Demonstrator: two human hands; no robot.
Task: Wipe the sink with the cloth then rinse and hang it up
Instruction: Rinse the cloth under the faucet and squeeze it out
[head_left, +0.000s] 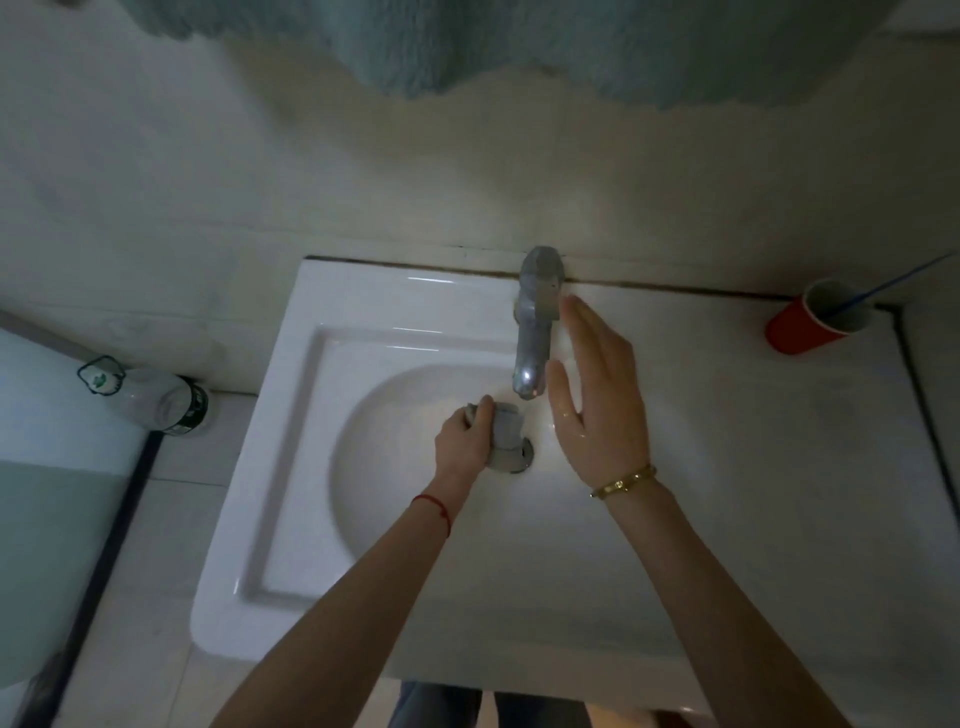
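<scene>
**Cloth bunched under the spout, tap not yet in hand**

The main risk lies at the drain (524, 457). The left hand (462, 441) holds the cloth (506, 434) in a tight wad directly over it, at about 5 o'clock from the centre of the sink (291, 467). If the tap (537, 317) is opened hard, water striking a bunched cloth could splash out over the rim and onto the desk at 3 o'clock, where a red cup (810, 325) with a blue stick in it stands well apart from the basin. A wad also rinses badly, I judge: the inner folds may stay soiled unless it is opened out under the flow. Whether water is running now cannot be told; no stream is plain beneath the spout. The right hand (597, 400) looks wet, and a wet palm may slip on the smooth metal lever.

The left grip is closed round the cloth, fingers and thumb curled over its top, with the lower end of the fabric hanging down to the drain ring. The right grip is fully open, fingers straight and together, holding nothing; it sits just beside the tap at 3 o'clock of the spout, and contact cannot be confirmed.

A pale towel (519, 47) hangs at 12 o'clock, and a white bottle (150, 397) lies at 9 o'clock off the basin.
</scene>
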